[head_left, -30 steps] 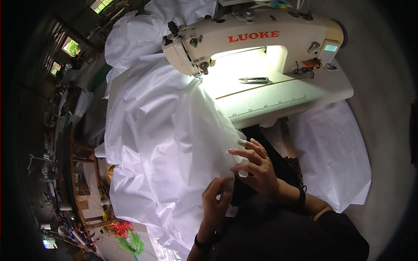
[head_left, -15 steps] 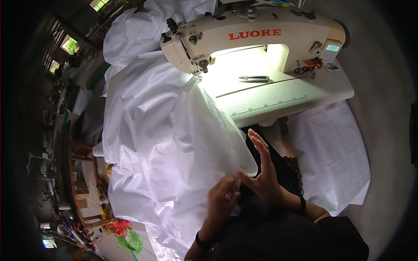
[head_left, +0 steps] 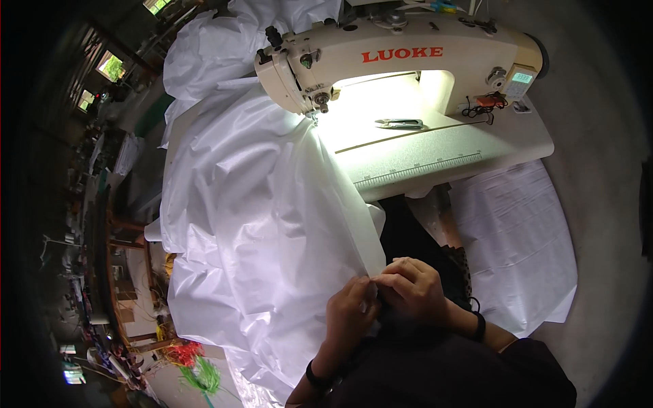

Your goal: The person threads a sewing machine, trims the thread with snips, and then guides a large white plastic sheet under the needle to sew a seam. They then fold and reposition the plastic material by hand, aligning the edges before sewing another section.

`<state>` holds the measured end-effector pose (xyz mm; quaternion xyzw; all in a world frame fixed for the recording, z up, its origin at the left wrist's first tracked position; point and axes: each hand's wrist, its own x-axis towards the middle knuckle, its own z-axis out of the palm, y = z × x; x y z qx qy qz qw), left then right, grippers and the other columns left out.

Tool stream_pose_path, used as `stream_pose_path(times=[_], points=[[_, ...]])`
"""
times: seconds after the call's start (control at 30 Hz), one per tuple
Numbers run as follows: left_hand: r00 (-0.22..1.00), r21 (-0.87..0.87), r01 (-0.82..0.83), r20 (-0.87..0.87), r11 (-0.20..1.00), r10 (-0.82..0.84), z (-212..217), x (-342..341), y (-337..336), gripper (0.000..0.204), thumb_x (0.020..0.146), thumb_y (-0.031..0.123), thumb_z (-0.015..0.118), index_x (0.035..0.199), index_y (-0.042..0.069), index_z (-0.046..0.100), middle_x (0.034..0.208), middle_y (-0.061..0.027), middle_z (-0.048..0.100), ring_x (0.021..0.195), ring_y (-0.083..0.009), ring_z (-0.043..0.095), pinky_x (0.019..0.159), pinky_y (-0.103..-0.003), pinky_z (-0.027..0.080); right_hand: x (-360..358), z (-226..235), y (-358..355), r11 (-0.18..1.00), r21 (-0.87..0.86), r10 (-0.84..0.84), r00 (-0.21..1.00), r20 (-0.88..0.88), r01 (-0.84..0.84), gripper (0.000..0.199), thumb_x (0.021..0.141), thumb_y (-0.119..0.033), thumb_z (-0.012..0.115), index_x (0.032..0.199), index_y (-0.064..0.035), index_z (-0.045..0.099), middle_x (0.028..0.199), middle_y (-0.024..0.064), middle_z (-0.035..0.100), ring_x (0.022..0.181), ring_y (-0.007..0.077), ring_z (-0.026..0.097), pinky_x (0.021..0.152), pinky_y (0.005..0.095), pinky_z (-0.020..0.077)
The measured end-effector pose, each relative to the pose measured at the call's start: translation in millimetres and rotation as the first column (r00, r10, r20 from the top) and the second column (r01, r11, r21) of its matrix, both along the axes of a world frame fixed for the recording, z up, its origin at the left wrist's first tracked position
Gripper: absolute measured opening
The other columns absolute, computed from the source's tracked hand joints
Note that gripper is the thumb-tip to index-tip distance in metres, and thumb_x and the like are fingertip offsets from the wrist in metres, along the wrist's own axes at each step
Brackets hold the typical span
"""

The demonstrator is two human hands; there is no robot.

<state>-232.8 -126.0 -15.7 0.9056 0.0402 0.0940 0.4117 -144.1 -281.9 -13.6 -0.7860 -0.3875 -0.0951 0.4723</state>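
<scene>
A large sheet of thin white fabric (head_left: pixel 252 197) lies in folds over the left of the sewing table and hangs down toward me. Its far end runs under the needle area of a cream sewing machine (head_left: pixel 401 49). At the near end of its right edge, my left hand (head_left: pixel 350 309) is closed, pinching the fabric. My right hand (head_left: pixel 415 289) is closed beside it, its fingertips pinching the same edge. The two hands nearly touch, and the bit of edge between the fingertips is partly hidden.
Thread snips (head_left: pixel 399 124) lie on the lit table (head_left: pixel 435 153) under the machine arm. More white fabric (head_left: pixel 513 238) hangs at the right, and another heap (head_left: pixel 211 54) sits at the back left. Red and green strands (head_left: pixel 201 374) lie on the floor at lower left.
My right hand, which was spread with fingers raised, has closed onto the fabric edge beside my left hand. The edge now looks straighter and folded in. The view has shifted slightly.
</scene>
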Motion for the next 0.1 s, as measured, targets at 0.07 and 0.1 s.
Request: stream_pose_path(times=[0.07,0.1], points=[[0.994,-0.269,-0.024,-0.11,0.963,-0.006,1.8,-2.6,6.5,0.037,0.076,0.001,0.063,0.113,-0.001,0.06,0.091,-0.0127,0.064,0.074,-0.0218,0.065,0.067,-0.032,0.052,3.3,2.7,4.2,0.998,-0.033,0.056,0.991,0.12,-0.052,0.019,0.076,-0.004,0.076,0.093,-0.0077,0.068,0.084,0.0042,0.065,0.076,0.021,0.066,0.081,0.0411,0.0567],[0.993,-0.265,-0.024,-0.116,0.964,-0.008,1.6,-3.8,7.2,0.037,0.076,0.001,0.063,0.113,-0.001,0.06,0.091,-0.0127,0.064,0.074,-0.0218,0.065,0.067,-0.032,0.052,3.3,3.1,5.5,0.998,-0.03,0.06,0.991,0.119,-0.057,0.019,0.076,-0.004,0.076,0.093,-0.0077,0.068,0.084,0.0042,0.065,0.076,0.021,0.066,0.081,0.0411,0.0567]])
